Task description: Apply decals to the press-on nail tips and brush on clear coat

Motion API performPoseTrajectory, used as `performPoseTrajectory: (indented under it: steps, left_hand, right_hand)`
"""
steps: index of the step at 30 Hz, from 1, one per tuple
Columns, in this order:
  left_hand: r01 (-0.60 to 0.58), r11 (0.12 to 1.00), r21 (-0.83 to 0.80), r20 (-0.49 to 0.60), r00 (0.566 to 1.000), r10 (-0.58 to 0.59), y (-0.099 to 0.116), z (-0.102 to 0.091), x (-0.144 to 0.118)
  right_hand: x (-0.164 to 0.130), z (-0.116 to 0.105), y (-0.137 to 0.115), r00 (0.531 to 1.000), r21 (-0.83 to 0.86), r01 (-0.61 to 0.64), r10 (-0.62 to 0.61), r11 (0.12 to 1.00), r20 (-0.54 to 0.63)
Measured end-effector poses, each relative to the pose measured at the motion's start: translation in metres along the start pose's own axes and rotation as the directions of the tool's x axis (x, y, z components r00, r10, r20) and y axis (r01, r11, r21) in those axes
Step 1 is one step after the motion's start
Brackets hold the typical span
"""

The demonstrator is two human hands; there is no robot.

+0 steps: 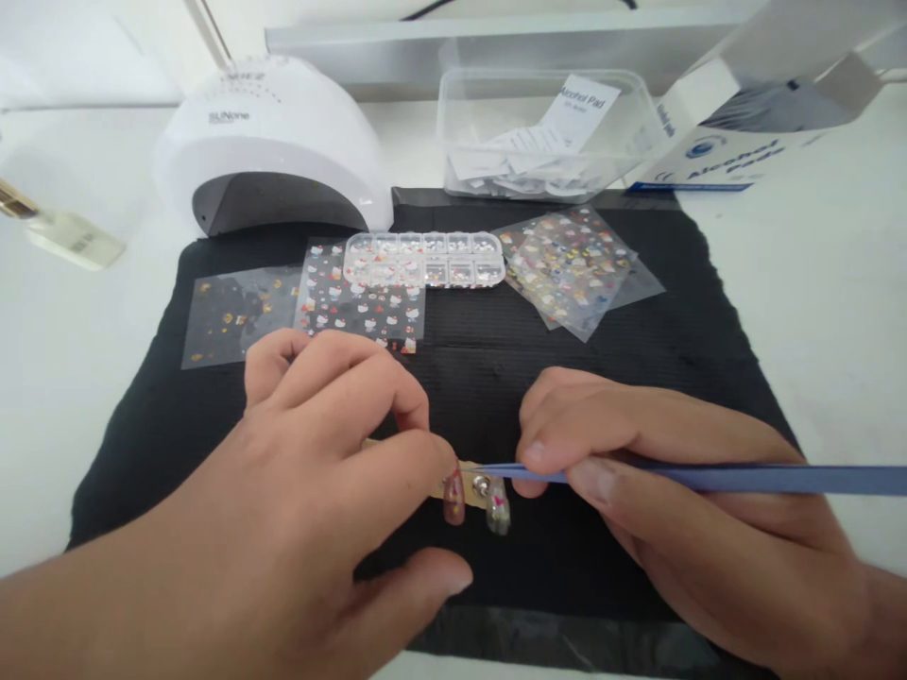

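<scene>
Holding: the left hand (312,472) pinches a small tan stick (468,477) that carries false nail tips (474,501), near the middle of the black mat (638,378).
Right hand: the right hand (638,491) is closed around blue tweezers (709,477), whose handle runs off to the right edge.
Contact: the tweezer point meets the stick right above the nail tips, just right of the left fingertips.
Nail tips: one pinkish, one clear with coloured specks, both hanging off the near side of the stick.
Far on the mat: a clear gem organiser (425,258) lies over a sticker sheet (354,302); another sheet (227,316) lies to its left, and a fanned stack of sheets (573,269) to its right.
Beyond the mat: a white nail lamp (269,142) far left, a clear tub of alcohol pads (545,132) at the far middle, a white and blue box (744,142) far right.
</scene>
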State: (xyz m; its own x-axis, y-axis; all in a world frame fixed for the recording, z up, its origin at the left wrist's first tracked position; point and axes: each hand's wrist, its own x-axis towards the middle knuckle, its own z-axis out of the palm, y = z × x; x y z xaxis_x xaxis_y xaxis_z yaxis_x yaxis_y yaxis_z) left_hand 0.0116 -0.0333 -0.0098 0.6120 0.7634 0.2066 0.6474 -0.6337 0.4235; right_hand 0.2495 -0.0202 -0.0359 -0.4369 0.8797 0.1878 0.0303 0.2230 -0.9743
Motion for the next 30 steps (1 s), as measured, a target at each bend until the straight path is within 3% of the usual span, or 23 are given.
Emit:
performPoseTrajectory:
  steps: [22,30]
  left_hand:
    - [-0.024,0.998,-0.052,0.059,0.998,0.027,0.0012,0.0006,-0.0009]
    - [-0.017,0.997,-0.069,0.046,0.999,0.02,0.0025,0.0011,0.0016]
  right_hand:
    - [0.0012,0.0046,-0.0035,1.0,-0.024,-0.006,0.006,1.0,-0.008]
    - [0.0036,0.0037,-0.0034,0.986,0.105,-0.091,0.104,0.99,-0.128]
